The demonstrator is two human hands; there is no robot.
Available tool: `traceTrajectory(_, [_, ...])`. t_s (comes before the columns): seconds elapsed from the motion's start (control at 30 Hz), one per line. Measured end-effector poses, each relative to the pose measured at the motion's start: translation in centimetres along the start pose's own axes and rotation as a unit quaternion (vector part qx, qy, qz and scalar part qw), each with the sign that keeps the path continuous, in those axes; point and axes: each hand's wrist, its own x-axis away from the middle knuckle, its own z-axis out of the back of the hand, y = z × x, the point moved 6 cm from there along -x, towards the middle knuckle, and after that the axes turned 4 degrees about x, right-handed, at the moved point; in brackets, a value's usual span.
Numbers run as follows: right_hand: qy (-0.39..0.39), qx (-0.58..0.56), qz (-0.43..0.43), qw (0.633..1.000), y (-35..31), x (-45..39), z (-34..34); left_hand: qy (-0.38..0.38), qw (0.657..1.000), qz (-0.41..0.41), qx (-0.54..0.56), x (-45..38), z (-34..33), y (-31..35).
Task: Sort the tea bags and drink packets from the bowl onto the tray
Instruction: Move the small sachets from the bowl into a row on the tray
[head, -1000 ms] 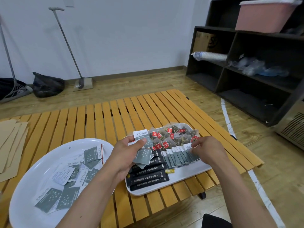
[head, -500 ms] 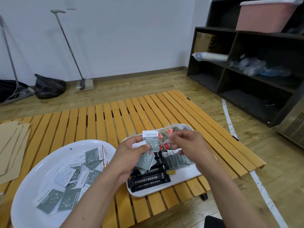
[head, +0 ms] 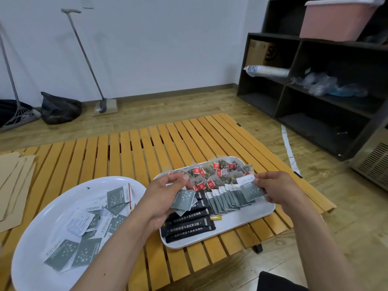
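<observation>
A white bowl [head: 37,219] at the lower left holds several grey-green and white tea packets [head: 84,229]. To its right a white tray [head: 241,222] carries clear tea bags with red tags [head: 212,175] at the back, an overlapping row of grey-green packets [head: 225,199] in the middle and black stick packets [head: 189,224] at the front. My left hand [head: 161,198] hovers over the tray's left part, shut on a few grey-green packets [head: 183,199]. My right hand [head: 277,189] pinches one grey-green packet [head: 249,189] at the right end of the row.
Everything rests on a low slatted wooden table [head: 130,148]. Brown paper envelopes [head: 12,183] lie at its left edge. A dark shelf unit [head: 327,85] stands to the right, and a broom, dustpan and black bag [head: 59,108] sit by the far wall.
My right hand took one packet from the stack in my left hand and carried it right, to the end of the row on the tray. My left hand kept the other packets.
</observation>
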Motion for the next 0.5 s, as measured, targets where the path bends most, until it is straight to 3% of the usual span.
traceTrajectory(0.17, [0.048, 0.157, 0.0, 0.986, 0.7, -1.6, -1.0, 0.004, 1.0, 0.02, -0.007, 0.3, -0.2, -0.1])
traceTrajectory(0.33, [0.093, 0.237, 0.013, 0.967, -0.1, -0.6, -0.7, 0.013, 0.999, 0.032, -0.024, 0.3, 0.1, -0.2])
traceTrajectory(0.5, [0.038, 0.283, -0.026, 0.958, -0.6, 0.5, -1.3, 0.005, 0.999, 0.021, -0.028, 0.2, 0.0, -0.1])
